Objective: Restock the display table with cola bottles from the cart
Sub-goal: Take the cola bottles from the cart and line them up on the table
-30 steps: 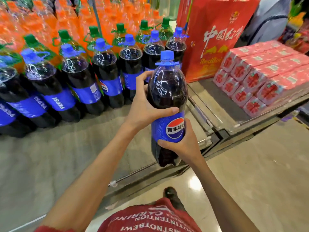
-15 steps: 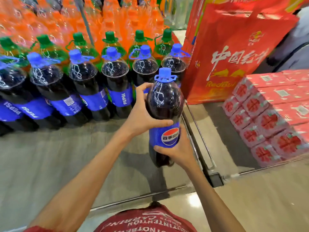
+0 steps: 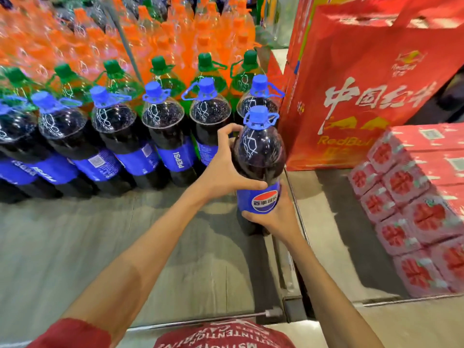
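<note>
Cola bottles (image 3: 163,126) with blue caps and blue labels: one row from the left edge to the centre of frame, upright on the grey desk (image 3: 75,247). Behind them is a row of green-capped bottles (image 3: 160,79); the upper left is packed with orange bottles (image 3: 75,33). Left hand (image 3: 221,169) at centre, arm coming up from lower left: fingers (image 3: 227,129) wrapped round the shoulder of the held bottle (image 3: 258,151), thumb across its front just above the label. Held bottle is upright, right of centre, just in front of the row's rightmost bottle, at the desk's right edge. Base sits low at desk level; can't tell if it's touching. Right hand (image 3: 273,217) grasps the same bottle lower down, fingers round the label from the near side. Right of it: red bag (image 3: 364,84) with white characters, close beside the bottle. Far right: stacked pink cartons (image 3: 414,209) on a neighbouring grey surface. Bottom centre: red shirt (image 3: 221,335) with white lettering.
</note>
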A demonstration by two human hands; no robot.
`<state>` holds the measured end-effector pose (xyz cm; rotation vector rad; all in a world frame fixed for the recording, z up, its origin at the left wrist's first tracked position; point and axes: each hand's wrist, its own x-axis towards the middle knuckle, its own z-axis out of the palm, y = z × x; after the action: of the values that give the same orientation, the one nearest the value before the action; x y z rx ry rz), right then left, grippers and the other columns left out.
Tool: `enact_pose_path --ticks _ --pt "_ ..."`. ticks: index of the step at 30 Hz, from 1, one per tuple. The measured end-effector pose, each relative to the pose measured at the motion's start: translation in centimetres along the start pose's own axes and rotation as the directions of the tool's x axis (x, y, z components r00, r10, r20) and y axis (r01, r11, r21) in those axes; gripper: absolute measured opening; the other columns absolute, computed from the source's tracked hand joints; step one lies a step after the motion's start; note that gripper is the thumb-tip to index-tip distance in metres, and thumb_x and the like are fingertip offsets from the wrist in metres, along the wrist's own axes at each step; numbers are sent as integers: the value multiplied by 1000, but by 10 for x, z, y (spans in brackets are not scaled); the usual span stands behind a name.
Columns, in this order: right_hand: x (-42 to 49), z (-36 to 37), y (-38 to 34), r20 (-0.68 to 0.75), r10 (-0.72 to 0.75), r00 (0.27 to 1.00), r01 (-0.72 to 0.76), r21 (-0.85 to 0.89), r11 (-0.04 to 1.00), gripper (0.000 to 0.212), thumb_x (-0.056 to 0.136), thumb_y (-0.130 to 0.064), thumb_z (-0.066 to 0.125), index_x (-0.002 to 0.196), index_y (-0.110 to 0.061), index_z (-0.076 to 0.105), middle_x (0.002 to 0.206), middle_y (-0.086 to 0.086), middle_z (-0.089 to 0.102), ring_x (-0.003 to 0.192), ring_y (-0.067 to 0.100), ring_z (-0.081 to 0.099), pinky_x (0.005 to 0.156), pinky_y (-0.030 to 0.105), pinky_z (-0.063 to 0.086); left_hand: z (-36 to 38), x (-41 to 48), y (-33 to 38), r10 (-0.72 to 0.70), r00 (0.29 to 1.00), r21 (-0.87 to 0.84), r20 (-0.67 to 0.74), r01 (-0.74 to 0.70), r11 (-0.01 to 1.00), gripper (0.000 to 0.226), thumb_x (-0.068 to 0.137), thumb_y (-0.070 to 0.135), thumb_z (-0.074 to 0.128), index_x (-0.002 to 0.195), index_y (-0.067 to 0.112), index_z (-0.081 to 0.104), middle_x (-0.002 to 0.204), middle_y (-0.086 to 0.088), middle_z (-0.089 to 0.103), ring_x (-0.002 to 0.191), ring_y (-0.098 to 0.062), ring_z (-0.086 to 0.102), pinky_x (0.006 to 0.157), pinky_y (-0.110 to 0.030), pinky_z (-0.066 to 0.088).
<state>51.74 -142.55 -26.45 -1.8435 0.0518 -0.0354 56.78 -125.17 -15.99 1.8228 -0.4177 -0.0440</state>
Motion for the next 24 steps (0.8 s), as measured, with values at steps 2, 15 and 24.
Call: enact_pose_path --ticks 2,15,24 --pt "11 -3 4 9 -21 1000 21 -2 1000 107 53 -20 102 137 -15 35 122 -9 62 109 7 65 91 29 56 4 7 -2 -1 1000 13 0 1 1000 111 54 11 98 136 19 23 132 0 45 128 -14 52 107 -31 47" --pt "51 -3 25 4 -60 998 60 61 996 118 43 -17 102 142 -10 38 129 -2 61 119 8 61 99 32 53 15 20 -13 84 996 135 -3 -83 987 117 54 8 100 139 23 21 145 -4 35 136 -1 41 110 -18 37" --pt "64 -2 33 59 -49 997 46 45 998 127 43 -34 104 147 -24 33 139 0 57 128 22 59 102 57 51 12 15 -16 125 990 176 -70 -111 978 115 55 16 100 138 38 23 145 12 33 135 -2 41 110 -18 37"
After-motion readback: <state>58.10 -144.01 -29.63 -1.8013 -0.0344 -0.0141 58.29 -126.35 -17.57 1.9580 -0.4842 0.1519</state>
